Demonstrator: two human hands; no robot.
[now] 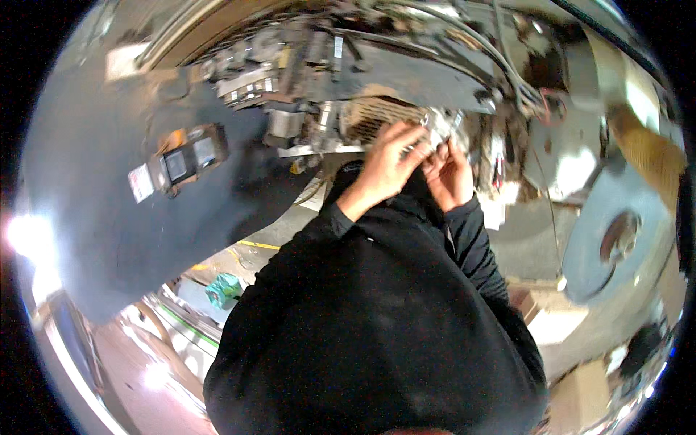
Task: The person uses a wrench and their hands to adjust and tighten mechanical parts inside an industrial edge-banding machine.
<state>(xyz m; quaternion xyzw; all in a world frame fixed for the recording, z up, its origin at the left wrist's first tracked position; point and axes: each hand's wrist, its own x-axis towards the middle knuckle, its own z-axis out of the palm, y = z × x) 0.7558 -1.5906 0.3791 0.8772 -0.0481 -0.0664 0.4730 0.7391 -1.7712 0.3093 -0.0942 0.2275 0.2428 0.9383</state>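
Observation:
Both of my hands are close together in front of my body, over the near edge of a cluttered metal workbench. My left hand (389, 165) has its fingers curled inward, with the tips pointing toward the right hand. Thumb and fingers of my right hand (451, 176) are pinched together. Anything between the fingers is too small and blurred to name. Just past the fingertips are small shiny metal parts (437, 133). A slotted, brownish metal grate (366, 117) lies behind the left hand.
Metal blocks and fittings (250, 83) crowd the bench's left part. A dark flat panel (413, 72) lies behind the hands, with hoses (507, 69) above. On the grey surface to the left sits a handheld device with a screen (176, 165). A large grey disc (616, 232) stands at right.

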